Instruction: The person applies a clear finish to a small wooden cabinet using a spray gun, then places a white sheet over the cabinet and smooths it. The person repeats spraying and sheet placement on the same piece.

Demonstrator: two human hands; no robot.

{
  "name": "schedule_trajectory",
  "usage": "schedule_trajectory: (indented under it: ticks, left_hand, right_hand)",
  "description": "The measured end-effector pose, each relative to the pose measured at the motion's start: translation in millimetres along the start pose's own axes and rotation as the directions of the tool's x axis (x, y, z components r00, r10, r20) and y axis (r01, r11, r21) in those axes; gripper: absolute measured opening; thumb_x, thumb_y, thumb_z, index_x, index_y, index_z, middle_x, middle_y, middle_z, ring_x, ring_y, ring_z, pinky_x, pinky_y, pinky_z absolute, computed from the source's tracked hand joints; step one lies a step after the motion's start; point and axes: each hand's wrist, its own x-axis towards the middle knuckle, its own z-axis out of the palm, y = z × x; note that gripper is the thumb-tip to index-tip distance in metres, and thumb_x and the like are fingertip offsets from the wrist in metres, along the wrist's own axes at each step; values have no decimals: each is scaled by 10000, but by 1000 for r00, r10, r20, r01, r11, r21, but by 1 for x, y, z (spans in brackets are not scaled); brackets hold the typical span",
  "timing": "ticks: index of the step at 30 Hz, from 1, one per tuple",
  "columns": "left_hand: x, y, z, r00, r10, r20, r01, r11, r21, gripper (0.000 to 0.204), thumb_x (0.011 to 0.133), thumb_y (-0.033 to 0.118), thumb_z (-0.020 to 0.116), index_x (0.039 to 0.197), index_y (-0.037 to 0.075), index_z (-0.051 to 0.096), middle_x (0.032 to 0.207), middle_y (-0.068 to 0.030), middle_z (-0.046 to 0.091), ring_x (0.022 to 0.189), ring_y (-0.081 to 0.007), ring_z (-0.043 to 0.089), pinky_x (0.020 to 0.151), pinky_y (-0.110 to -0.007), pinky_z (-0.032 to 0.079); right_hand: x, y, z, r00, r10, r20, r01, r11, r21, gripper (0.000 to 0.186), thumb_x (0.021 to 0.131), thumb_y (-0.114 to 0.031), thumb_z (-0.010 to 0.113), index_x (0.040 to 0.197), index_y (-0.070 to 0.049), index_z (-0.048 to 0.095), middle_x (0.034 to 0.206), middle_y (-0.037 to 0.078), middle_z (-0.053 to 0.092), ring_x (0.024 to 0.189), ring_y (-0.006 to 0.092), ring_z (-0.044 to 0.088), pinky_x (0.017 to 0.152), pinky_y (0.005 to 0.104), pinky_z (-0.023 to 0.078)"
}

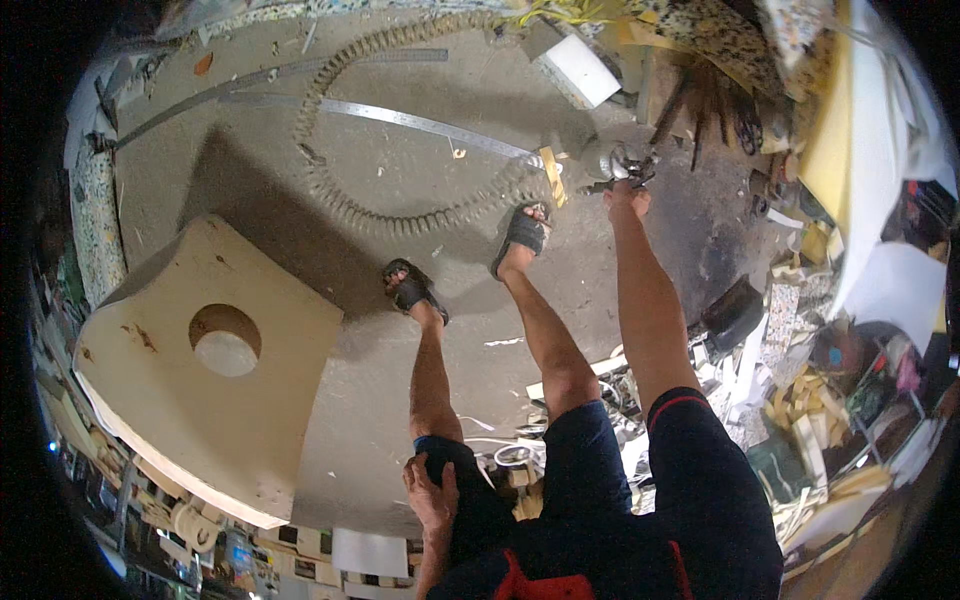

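Note:
My right arm reaches forward, and my right hand (628, 200) is closed on what looks like a spray gun (618, 160) with a rounded metal cup. It is low over the floor at the upper right, and its finer parts are blurred. A grey coiled air hose (400, 228) loops over the floor toward it. Beside the gun lies a small yellowish strip (553, 177), at the end of a long metal ruler (420, 122). My left hand (432, 492) rests on my left thigh, fingers spread and holding nothing.
A large cream foam block (270, 400) with a round hole stands at the left. My sandalled feet (523, 235) are on the concrete floor. A white block (580, 70) lies at the far side. Foam scraps (810, 410) pile up at the right, near a dark piece (733, 312).

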Motion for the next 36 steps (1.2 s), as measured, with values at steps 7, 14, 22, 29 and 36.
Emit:
schedule_trajectory:
  ticks: [7, 14, 22, 29, 36]
  left_hand:
    - [-4, 48, 25, 990, -142, 3, 141, 983, 115, 507, 846, 302, 741, 1230, 17, 572, 1200, -242, 590, 1144, -449, 539, 965, -535, 454]
    - [3, 96, 9, 970, -243, 33, 237, 964, 116, 541, 842, 310, 750, 1255, 12, 566, 1256, -267, 574, 1158, -455, 532, 962, -538, 457]
    - [29, 116, -28, 934, -118, -339, 28, 966, -258, 406, 885, 248, 734, 1166, -22, 623, 1096, -242, 658, 1028, -444, 616, 929, -494, 484]
    - [12, 137, -25, 985, -18, -173, -61, 896, -440, 474, 911, 281, 709, 1283, 15, 583, 1243, -272, 606, 1179, -453, 573, 1007, -485, 478]
    - [-3, 88, -94, 946, -125, -300, -60, 839, -540, 444, 931, 299, 682, 1248, 2, 592, 1206, -280, 618, 1129, -469, 589, 967, -503, 489]
  right_hand:
    - [66, 56, 51, 978, 152, 145, -183, 954, 237, 192, 868, -185, 720, 989, -117, 588, 823, 78, 629, 683, 254, 595, 585, 401, 509]
    - [95, 41, 28, 865, 385, 322, -293, 909, -298, 349, 966, -347, 620, 1150, -60, 547, 1076, 158, 589, 948, 315, 623, 758, 523, 559]
    - [65, -52, -109, 659, 344, 669, 171, 797, -579, 319, 987, -368, 591, 1187, -120, 576, 1058, 83, 618, 937, 274, 637, 772, 467, 545]
    - [-29, -99, -106, 629, 225, 744, 591, 484, -645, 461, 998, -402, 568, 1342, -96, 542, 1056, 102, 656, 829, 257, 691, 657, 452, 583]
    - [-176, -106, -41, 482, 182, 857, 688, 527, -499, 342, 993, -370, 565, 1195, -97, 608, 882, 66, 654, 686, 228, 688, 528, 361, 555]
